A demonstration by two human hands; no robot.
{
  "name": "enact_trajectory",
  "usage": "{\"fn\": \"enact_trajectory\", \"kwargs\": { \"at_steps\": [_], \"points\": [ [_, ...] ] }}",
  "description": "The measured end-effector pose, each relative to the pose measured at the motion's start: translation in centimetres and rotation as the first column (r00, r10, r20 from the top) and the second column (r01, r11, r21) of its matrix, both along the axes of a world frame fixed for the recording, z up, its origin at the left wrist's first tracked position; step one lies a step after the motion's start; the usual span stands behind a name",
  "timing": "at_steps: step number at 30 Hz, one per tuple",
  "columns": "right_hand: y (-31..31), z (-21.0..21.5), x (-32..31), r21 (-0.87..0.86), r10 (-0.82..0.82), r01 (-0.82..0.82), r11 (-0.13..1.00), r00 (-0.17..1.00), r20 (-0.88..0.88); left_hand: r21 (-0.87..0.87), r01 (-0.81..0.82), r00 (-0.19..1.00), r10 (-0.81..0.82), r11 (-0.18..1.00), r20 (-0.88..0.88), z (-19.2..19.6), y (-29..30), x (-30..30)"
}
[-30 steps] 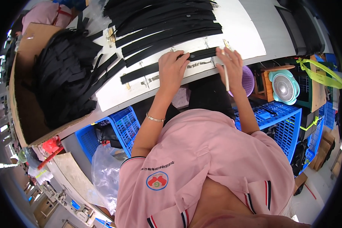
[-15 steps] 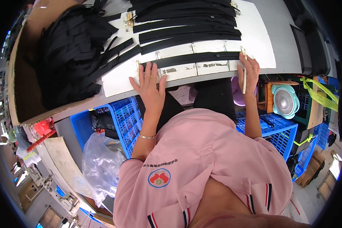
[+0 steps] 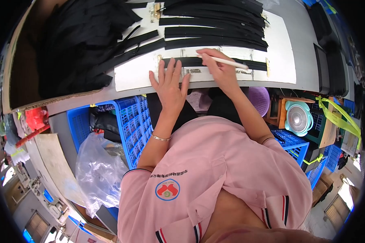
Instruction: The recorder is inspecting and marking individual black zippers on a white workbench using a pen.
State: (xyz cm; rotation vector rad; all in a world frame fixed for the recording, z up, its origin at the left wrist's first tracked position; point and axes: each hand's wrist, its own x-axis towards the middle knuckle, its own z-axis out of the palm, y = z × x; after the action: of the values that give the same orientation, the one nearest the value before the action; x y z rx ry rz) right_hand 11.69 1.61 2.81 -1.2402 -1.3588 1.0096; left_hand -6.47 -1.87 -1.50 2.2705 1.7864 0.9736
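The right hand (image 3: 223,75) now moves to the middle of the black strip (image 3: 192,62), pinching a white pen (image 3: 231,62). The left hand (image 3: 168,87), fingers spread, merely touches the strip's left end.

Blue plastic crate (image 3: 134,131) on L w/ dark stuff (image 3: 107,123) inside, clear plastic bag (image 3: 97,168) just beside it; red bag (image 3: 37,118) farther L, nr a long beige panel (image 3: 54,160). On R: purple perforated basket (image 3: 260,100), teal fan (image 3: 299,118) w/ grey grille nr wooden frame (image 3: 281,111), 2nd blue crate (image 3: 288,140) below. Yellow-green strap (image 3: 341,117) far R, brown cardboard (image 3: 321,188) btm R.
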Motion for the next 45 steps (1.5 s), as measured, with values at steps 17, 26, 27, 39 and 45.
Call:
{"fn": "enact_trajectory", "kwargs": {
  "at_steps": [17, 26, 27, 39, 45],
  "points": [
    [1.8, -2.7, -3.1, -0.028, 0.076, -0.072, 0.997, 0.987, 0.139, 0.029, -0.007, 0.998, 0.005, 1.0, 0.07, -0.3, 0.1, -0.1],
    [1.4, -2.5, -2.4, -0.029, 0.125, -0.123, 0.992, 0.985, 0.122, 0.008, -0.034, 0.999, 0.033, 0.999, 0.025, -0.1, 0.0, -0.1],
    [1.4, -2.4, -2.4, -0.041, 0.155, -0.151, 0.988, 0.978, 0.138, 0.007, -0.03, 0.999, 0.03, 1.0, 0.025, -0.1, 0.0, -0.1],
    [0.9, -2.5, -1.5, -0.051, 0.155, -0.154, 0.987, 0.987, 0.032, 0.006, -0.001, 1.0, 0.001, 1.0, 0.028, -0.2, 0.1, -0.1],
    [0.2, -0.7, 4.0, 0.092, -0.164, 0.155, 0.984, 0.982, 0.098, 0.016, -0.004, 1.0, 0.004, 1.0, 0.016, -0.3, 0.1, 0.0]
  ]
}}
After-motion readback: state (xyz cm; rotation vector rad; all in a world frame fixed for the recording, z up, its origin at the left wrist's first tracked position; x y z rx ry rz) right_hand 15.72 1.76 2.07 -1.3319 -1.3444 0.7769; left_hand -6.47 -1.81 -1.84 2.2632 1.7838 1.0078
